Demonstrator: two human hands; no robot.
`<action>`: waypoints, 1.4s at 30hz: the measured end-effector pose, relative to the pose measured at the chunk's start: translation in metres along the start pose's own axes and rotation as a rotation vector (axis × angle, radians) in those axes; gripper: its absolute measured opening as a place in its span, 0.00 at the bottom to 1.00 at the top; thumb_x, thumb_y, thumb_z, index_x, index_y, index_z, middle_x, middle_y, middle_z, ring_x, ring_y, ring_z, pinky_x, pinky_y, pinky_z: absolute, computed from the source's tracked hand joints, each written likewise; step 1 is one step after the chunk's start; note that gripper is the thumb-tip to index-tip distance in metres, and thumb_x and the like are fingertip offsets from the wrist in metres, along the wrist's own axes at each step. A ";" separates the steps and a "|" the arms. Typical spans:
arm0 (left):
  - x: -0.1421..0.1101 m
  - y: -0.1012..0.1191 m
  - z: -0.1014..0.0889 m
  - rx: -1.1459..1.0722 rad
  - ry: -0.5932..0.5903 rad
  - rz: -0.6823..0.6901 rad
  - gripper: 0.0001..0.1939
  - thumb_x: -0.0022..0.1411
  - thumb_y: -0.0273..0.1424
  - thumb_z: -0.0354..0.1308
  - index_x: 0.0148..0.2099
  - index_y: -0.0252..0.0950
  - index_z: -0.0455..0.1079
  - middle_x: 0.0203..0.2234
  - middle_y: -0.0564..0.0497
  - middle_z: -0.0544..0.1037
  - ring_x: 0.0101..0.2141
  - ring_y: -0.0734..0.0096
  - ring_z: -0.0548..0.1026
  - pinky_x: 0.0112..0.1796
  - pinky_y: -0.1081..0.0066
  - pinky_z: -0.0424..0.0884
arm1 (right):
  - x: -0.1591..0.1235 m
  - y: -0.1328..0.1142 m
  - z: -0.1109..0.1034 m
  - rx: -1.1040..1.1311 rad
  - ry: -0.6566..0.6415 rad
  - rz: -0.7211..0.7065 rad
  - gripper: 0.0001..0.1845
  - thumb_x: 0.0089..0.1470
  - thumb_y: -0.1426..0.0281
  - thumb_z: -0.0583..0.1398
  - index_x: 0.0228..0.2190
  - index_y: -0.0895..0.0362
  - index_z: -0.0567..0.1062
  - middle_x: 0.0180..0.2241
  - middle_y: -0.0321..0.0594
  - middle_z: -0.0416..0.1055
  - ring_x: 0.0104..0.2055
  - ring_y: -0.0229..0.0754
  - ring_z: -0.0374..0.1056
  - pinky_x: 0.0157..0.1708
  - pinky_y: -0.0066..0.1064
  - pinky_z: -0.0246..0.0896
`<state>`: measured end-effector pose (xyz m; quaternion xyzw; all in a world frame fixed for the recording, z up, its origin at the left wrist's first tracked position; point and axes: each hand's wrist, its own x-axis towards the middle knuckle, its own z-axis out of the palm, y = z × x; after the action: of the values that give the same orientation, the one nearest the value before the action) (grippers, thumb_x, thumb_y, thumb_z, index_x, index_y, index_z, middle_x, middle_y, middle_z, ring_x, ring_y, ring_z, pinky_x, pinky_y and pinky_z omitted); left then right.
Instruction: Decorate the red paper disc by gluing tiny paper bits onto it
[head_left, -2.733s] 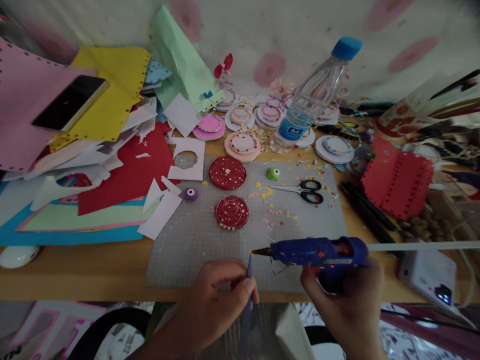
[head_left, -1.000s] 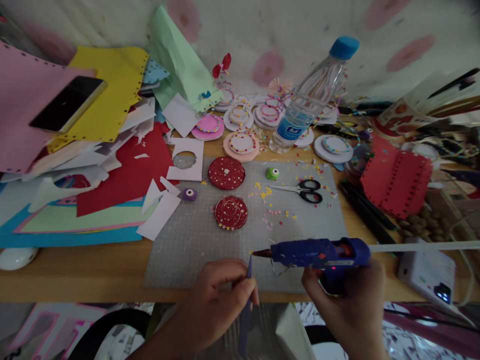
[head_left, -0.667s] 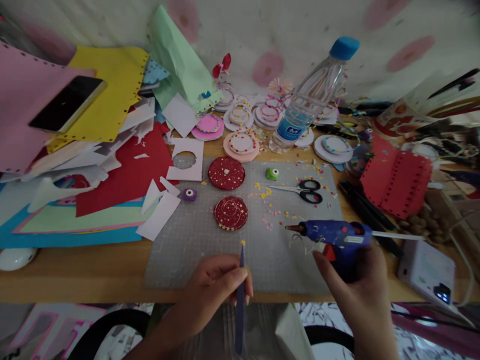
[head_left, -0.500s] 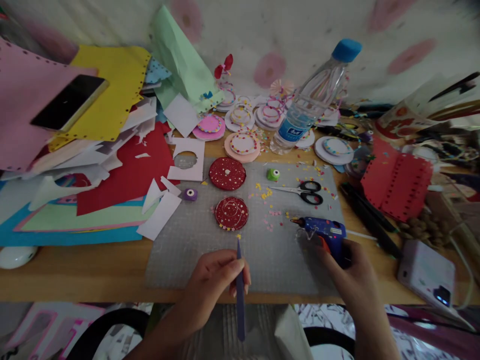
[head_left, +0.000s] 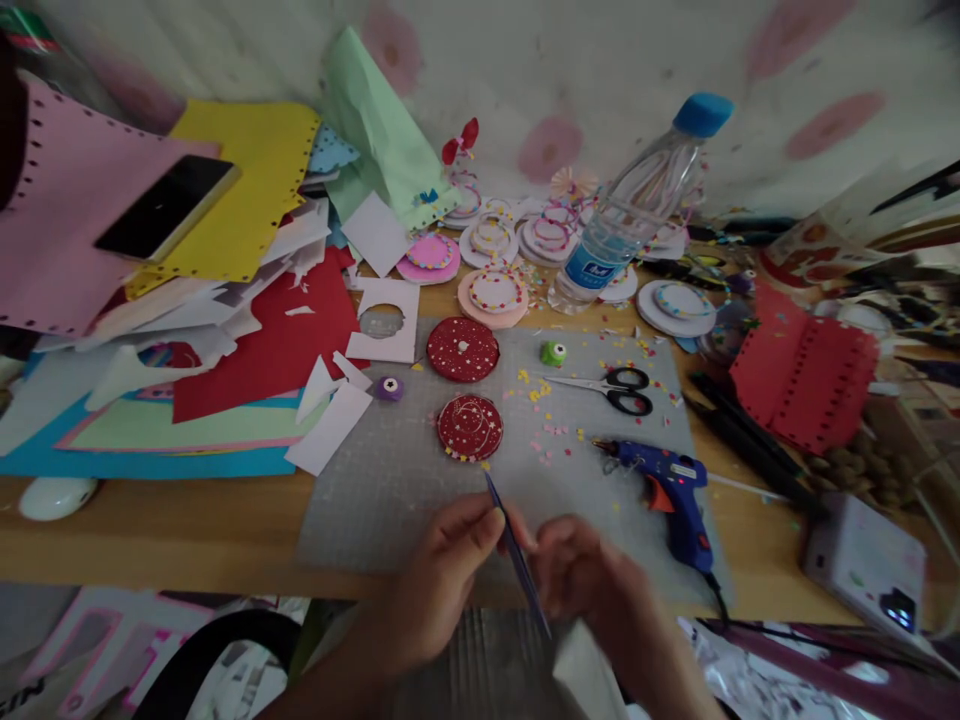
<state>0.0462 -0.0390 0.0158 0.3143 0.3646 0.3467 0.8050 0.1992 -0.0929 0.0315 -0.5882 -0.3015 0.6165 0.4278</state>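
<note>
Purple tweezers (head_left: 517,555) slant in my left hand (head_left: 457,560), gripped between thumb and fingers. A tiny yellow piece shows at their upper tip, just below the smaller dark red disc (head_left: 470,425), whose lower edge carries a row of small yellow pieces. My right hand (head_left: 592,570) is beside the tweezers, smeared by motion; whether its fingers touch them I cannot tell. Behind lies a larger dark red disc (head_left: 463,349). The blue glue gun (head_left: 679,490) rests on the grey cutting mat (head_left: 390,500), right of my hands.
Scissors (head_left: 600,385), a green punch (head_left: 553,352) and a purple punch (head_left: 388,388) lie on the mat among paper bits. A water bottle (head_left: 607,235) stands behind. Papers and a phone (head_left: 166,207) are at left; a power bank (head_left: 862,560) is at right.
My right hand has let go of the glue gun, which now lies on the mat, and has moved left to beside the tweezers. The tweezers have tilted, lower end rightward.
</note>
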 end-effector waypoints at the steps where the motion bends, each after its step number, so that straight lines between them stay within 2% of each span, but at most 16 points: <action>1: 0.000 0.000 0.002 -0.046 -0.019 -0.033 0.19 0.62 0.46 0.57 0.30 0.34 0.71 0.28 0.51 0.70 0.25 0.76 0.65 0.30 0.74 0.64 | -0.001 0.004 0.012 0.200 -0.177 0.140 0.31 0.56 0.42 0.46 0.33 0.55 0.73 0.21 0.37 0.66 0.21 0.38 0.59 0.22 0.28 0.53; 3: 0.000 0.001 0.006 -0.111 -0.058 -0.092 0.19 0.60 0.47 0.59 0.32 0.35 0.71 0.31 0.51 0.70 0.22 0.79 0.63 0.26 0.76 0.63 | -0.001 0.011 0.028 0.501 -0.411 0.312 0.29 0.53 0.42 0.52 0.28 0.55 0.71 0.17 0.33 0.62 0.17 0.34 0.54 0.18 0.25 0.50; 5: -0.001 0.002 0.007 -0.151 -0.067 -0.076 0.17 0.60 0.45 0.60 0.32 0.35 0.71 0.34 0.50 0.69 0.26 0.78 0.65 0.29 0.76 0.64 | 0.001 0.015 0.033 0.747 -0.520 0.389 0.24 0.51 0.47 0.59 0.23 0.55 0.67 0.12 0.27 0.53 0.13 0.30 0.44 0.14 0.21 0.44; 8: -0.002 0.003 0.006 -0.204 -0.055 -0.015 0.17 0.60 0.44 0.61 0.30 0.34 0.73 0.37 0.49 0.68 0.33 0.74 0.67 0.35 0.76 0.65 | 0.006 0.017 0.031 1.025 -0.582 0.466 0.22 0.50 0.57 0.64 0.21 0.54 0.59 0.09 0.21 0.44 0.12 0.27 0.31 0.09 0.16 0.35; 12: 0.000 -0.002 0.002 -0.220 -0.111 0.015 0.17 0.61 0.44 0.60 0.32 0.34 0.76 0.41 0.47 0.68 0.36 0.72 0.68 0.38 0.75 0.67 | 0.008 0.019 0.028 1.097 -0.580 0.504 0.24 0.53 0.58 0.62 0.19 0.53 0.54 0.09 0.20 0.42 0.11 0.27 0.27 0.08 0.15 0.31; 15: 0.003 -0.007 0.001 -0.154 -0.126 0.046 0.17 0.62 0.44 0.59 0.38 0.36 0.79 0.44 0.46 0.71 0.43 0.67 0.70 0.45 0.71 0.67 | 0.008 0.018 0.029 0.994 -0.524 0.480 0.27 0.53 0.56 0.61 0.18 0.53 0.52 0.09 0.21 0.38 0.12 0.28 0.27 0.08 0.16 0.30; 17: 0.004 -0.008 0.000 -0.067 -0.105 0.048 0.18 0.64 0.44 0.56 0.45 0.37 0.78 0.47 0.45 0.73 0.48 0.63 0.71 0.49 0.66 0.67 | 0.009 0.014 0.026 0.858 -0.421 0.401 0.27 0.52 0.56 0.62 0.17 0.53 0.52 0.09 0.21 0.35 0.12 0.28 0.27 0.09 0.18 0.31; 19: 0.003 -0.007 -0.002 0.075 -0.073 0.043 0.19 0.68 0.42 0.52 0.52 0.39 0.74 0.51 0.44 0.74 0.51 0.62 0.71 0.53 0.63 0.65 | 0.013 0.010 0.019 0.652 -0.270 0.260 0.25 0.53 0.55 0.60 0.17 0.54 0.56 0.10 0.21 0.34 0.13 0.29 0.28 0.11 0.20 0.34; 21: -0.002 -0.002 -0.010 0.276 -0.020 0.089 0.17 0.70 0.38 0.49 0.55 0.40 0.72 0.52 0.45 0.74 0.52 0.63 0.70 0.54 0.62 0.64 | 0.019 0.006 0.011 0.333 -0.116 0.110 0.24 0.55 0.53 0.58 0.17 0.55 0.61 0.11 0.22 0.37 0.14 0.29 0.32 0.14 0.23 0.36; 23: -0.008 0.005 -0.022 0.520 0.042 0.219 0.14 0.70 0.32 0.49 0.52 0.40 0.73 0.49 0.46 0.75 0.50 0.65 0.71 0.53 0.64 0.66 | 0.028 0.004 0.003 -0.041 -0.006 -0.009 0.24 0.55 0.53 0.58 0.17 0.56 0.64 0.13 0.26 0.45 0.16 0.31 0.40 0.17 0.25 0.38; 26: -0.013 0.015 -0.044 0.890 0.065 0.495 0.13 0.67 0.24 0.48 0.48 0.37 0.72 0.43 0.46 0.76 0.46 0.65 0.72 0.48 0.66 0.68 | 0.039 0.004 0.000 -0.426 0.017 -0.108 0.26 0.55 0.54 0.57 0.15 0.57 0.62 0.15 0.31 0.52 0.19 0.33 0.48 0.19 0.26 0.41; 29: -0.012 0.018 -0.061 1.193 0.051 0.644 0.16 0.64 0.19 0.49 0.50 0.36 0.70 0.44 0.44 0.75 0.47 0.63 0.71 0.49 0.63 0.68 | 0.046 0.008 0.003 -0.518 -0.010 -0.155 0.25 0.57 0.55 0.54 0.15 0.56 0.60 0.16 0.31 0.50 0.20 0.33 0.48 0.19 0.26 0.41; 33: -0.005 0.011 -0.068 1.439 -0.015 0.739 0.19 0.61 0.18 0.51 0.54 0.34 0.68 0.51 0.42 0.73 0.53 0.59 0.69 0.53 0.58 0.66 | 0.048 0.012 0.005 -0.518 -0.021 -0.136 0.24 0.59 0.57 0.52 0.16 0.56 0.59 0.17 0.31 0.50 0.21 0.33 0.48 0.20 0.26 0.41; 37: -0.001 0.004 -0.067 1.553 -0.075 0.756 0.22 0.61 0.18 0.51 0.58 0.32 0.65 0.55 0.40 0.71 0.59 0.56 0.64 0.56 0.55 0.64 | 0.048 0.013 0.005 -0.538 -0.030 -0.136 0.23 0.59 0.58 0.52 0.17 0.55 0.58 0.18 0.31 0.49 0.21 0.33 0.48 0.20 0.26 0.42; 42: 0.000 0.002 -0.068 1.594 -0.081 0.726 0.24 0.62 0.19 0.51 0.60 0.30 0.63 0.58 0.38 0.68 0.60 0.55 0.62 0.57 0.54 0.63 | 0.049 0.013 0.005 -0.564 -0.028 -0.173 0.22 0.59 0.60 0.52 0.17 0.55 0.57 0.18 0.30 0.49 0.21 0.32 0.47 0.20 0.26 0.41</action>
<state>-0.0089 -0.0201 -0.0189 0.8920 0.3466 0.2121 0.1979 0.1949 -0.0548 -0.0017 -0.6473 -0.5159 0.4776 0.2944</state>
